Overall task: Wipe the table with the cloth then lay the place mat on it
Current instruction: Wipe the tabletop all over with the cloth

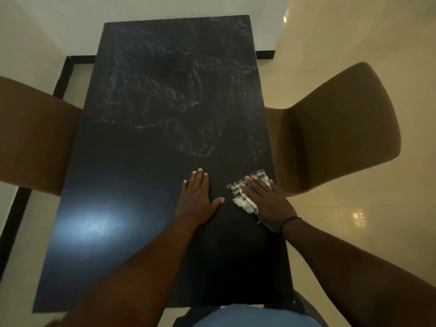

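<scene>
Two hands lie flat on a long, dark table [146,208] that runs away from the person toward a pale wall. Its far half is covered in faint whitish smears and streaks; the near half looks cleaner, with a bluish glare of light on the left. Cream floor tiles gleam to the right, and a black band edges the floor on the left and at the far end.

Fingers straight and together, the left hand [197,197] rests palm down on the bare top. Beside it, close to the right edge, the right hand [269,204] presses the cloth [245,192] flat under straight fingers; a thin dark band circles that wrist. Most of the checked, fringed cloth is hidden beneath the palm, so only its left part and far corner show. No place mat can be made out.

One brown chair [342,128] stands at the right side, close to the cloth, and another chair [35,135] at the left is cut off by the frame. Light blue clothing shows at the bottom edge.
</scene>
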